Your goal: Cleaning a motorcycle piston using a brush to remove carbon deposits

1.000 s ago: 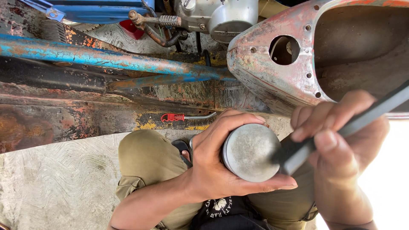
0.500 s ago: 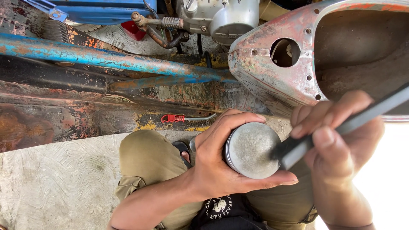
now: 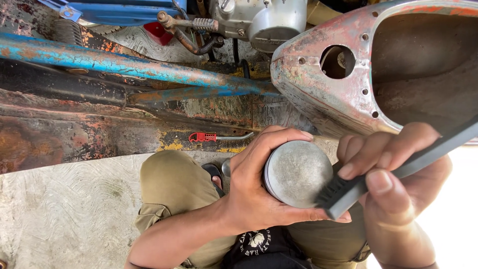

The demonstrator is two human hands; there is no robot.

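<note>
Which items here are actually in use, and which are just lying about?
In use: left hand, round metal piston, right hand, dark brush.
Lying about: red-handled tool, rusty blue frame tube, faded red body shell, engine.

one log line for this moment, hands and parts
left hand: grips round metal piston | right hand: holds dark brush, bristle end at piston's edge | nearby: rusty red body shell

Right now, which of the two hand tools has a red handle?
The small tool lying on the rusty metal floor above the knee; the other, a dark brush in the right hand, is grey-black.
</note>
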